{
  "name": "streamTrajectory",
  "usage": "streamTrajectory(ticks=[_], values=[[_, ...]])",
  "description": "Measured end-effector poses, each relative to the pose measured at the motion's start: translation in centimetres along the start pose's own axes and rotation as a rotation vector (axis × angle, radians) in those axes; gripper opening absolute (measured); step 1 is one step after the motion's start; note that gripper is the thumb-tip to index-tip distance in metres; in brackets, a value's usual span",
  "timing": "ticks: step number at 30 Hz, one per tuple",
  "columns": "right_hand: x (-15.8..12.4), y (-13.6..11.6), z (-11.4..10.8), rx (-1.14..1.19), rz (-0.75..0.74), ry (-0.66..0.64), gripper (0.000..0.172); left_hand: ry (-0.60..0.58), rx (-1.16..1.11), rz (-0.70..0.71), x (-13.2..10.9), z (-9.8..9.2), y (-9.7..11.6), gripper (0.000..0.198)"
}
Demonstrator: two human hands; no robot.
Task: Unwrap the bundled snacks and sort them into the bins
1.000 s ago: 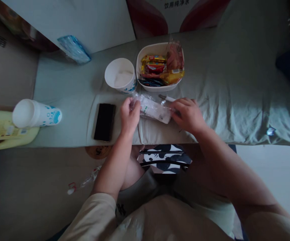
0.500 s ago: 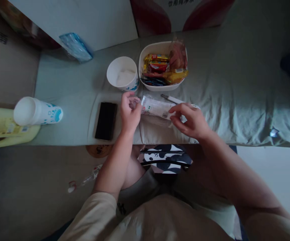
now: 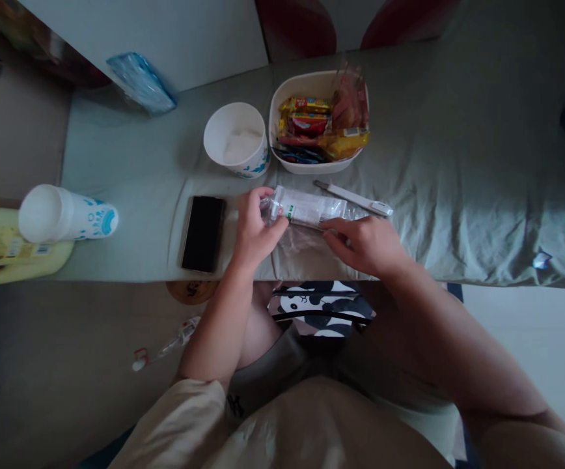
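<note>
A clear plastic packet [image 3: 306,206] with green and red print lies on the cloth in front of me, its contents hard to make out. My left hand [image 3: 257,225] grips its crinkled left end, thumb on top. At the packet's lower right edge, the fingers of my right hand [image 3: 363,244] are bent and pressed together on the plastic; the fingertips are partly hidden. Just beyond the packet lies a light-coloured utility knife [image 3: 353,197], slanting down to the right, touched by neither hand.
Behind the packet stand a white paper tub [image 3: 213,146] and a white basket [image 3: 282,164] of wrapped snacks. A black phone [image 3: 203,233] lies left of my left hand. Farther left are stacked paper cups [image 3: 80,217] and a yellow jug [image 3: 62,259]. The table's front edge runs below my hands.
My right hand has come down onto the packet's lower edge and its fingers have closed. My left thumb has moved right onto the printed part. The view has shifted slightly.
</note>
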State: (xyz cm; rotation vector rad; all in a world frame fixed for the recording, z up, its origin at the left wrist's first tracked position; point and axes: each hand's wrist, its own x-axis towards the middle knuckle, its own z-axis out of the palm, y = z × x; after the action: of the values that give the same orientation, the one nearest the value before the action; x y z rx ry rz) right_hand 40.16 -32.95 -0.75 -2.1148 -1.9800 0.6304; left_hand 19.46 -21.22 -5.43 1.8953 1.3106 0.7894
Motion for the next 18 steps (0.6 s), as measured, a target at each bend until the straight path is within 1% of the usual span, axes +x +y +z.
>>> streamTrajectory(ticks=[2, 3, 4, 5, 7, 8, 10, 12, 15, 18], values=[[0.0, -0.1, 0.2, -0.002, 0.043, 0.062, 0.044, 0.005, 0.052, -0.023, -0.3, -0.2, -0.2, 0.058], [0.0, -0.1, 0.3, -0.013, 0.061, 0.093, 0.043, 0.018, 0.086, -0.047, -0.3, -0.3, -0.3, 0.059], [0.1, -0.2, 0.5, -0.025, 0.068, 0.124, 0.042, 0.029, 0.126, -0.079, -0.2, -0.5, -0.3, 0.054], [0.2, -0.2, 0.8, -0.036, 0.060, 0.153, 0.040, 0.032, 0.167, -0.109, -0.1, -0.6, -0.2, 0.044], [0.4, -0.4, 1.2, -0.055, 0.009, 0.218, 0.036, 0.002, 0.211, -0.143, 0.1, -1.0, 0.4, 0.019], [0.5, -0.5, 1.5, -0.066, -0.020, 0.249, 0.033, -0.027, 0.193, -0.146, 0.2, -1.2, 0.7, 0.012], [0.8, -0.8, 1.8, -0.087, -0.050, 0.292, 0.027, -0.086, 0.057, -0.150, 0.3, -1.4, 1.4, 0.012], [1.0, -0.9, 2.0, -0.080, -0.038, 0.292, 0.025, -0.113, -0.167, -0.183, 0.3, -1.5, 2.0, 0.015], [1.1, -1.0, 2.1, -0.039, 0.014, 0.264, 0.037, -0.097, -0.465, -0.263, 0.2, -1.5, 2.6, 0.023], [1.1, -1.0, 2.2, -0.029, 0.068, 0.288, 0.050, -0.138, -0.615, -0.334, 0.1, -1.7, 3.3, 0.030]])
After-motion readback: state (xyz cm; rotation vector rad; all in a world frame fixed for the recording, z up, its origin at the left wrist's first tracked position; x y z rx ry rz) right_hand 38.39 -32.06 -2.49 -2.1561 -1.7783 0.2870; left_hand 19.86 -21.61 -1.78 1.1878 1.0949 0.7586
